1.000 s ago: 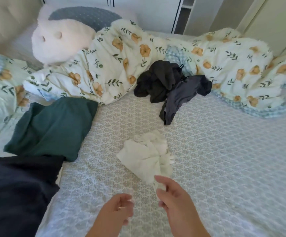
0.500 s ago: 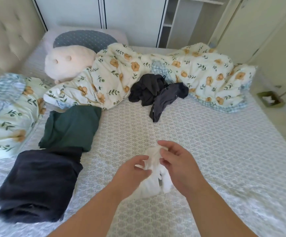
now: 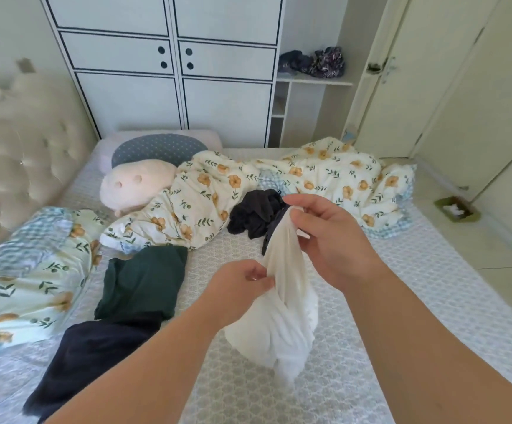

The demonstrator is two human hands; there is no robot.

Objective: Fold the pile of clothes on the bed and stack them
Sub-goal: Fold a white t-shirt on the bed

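My right hand (image 3: 328, 240) pinches the white garment (image 3: 282, 307) at its top, my left hand (image 3: 242, 286) grips it lower. It hangs lengthwise between them above the bed (image 3: 401, 301), bunched and needing spreading, I judge.

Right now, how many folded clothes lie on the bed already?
2: a dark green garment below the floral quilt, and a navy garment just in front of it, nearer the person. The black pile beyond is unfolded and may hide more.
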